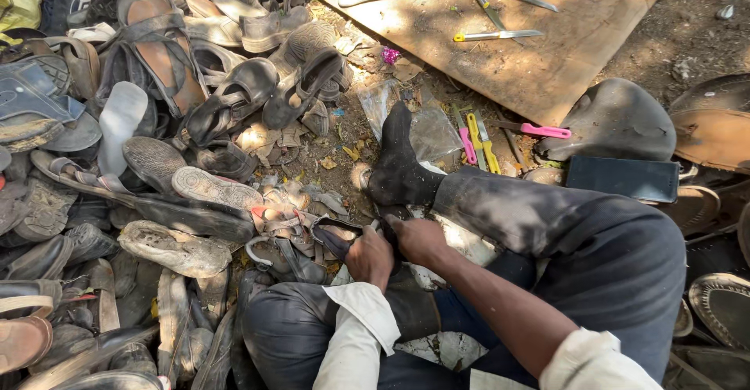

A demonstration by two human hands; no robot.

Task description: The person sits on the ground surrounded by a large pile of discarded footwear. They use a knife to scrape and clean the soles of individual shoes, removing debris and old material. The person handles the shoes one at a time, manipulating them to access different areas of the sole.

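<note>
Hands are working close together just above the person's crossed legs: the left hand (369,255) is curling tightly around a dark sandal (337,235), and the right hand (419,239) is pinching narrowly at the same sandal's near end, though what its fingertips are gripping is hidden from this view. White cuffs are sitting rolled back on both forearms. The sandal is lying at the near edge of the dirt ground (332,152), touching the person's black-socked foot (398,163), which is stretching away just beyond the hands.

To the left, a heap of worn shoes (156,163) is crowding right up to the left hand, leaving almost no free room on that side. Ahead of the foot, a narrow littered strip of ground is staying open. To the right of the foot, pink- and yellow-handled tools (476,140) are lying just beside the near edge of a wooden board (547,54), and a dark flat case (623,178) is resting near the knee. Farther off, three yellow-handled knives (496,36) are lying on the board, well apart from both hands.
</note>
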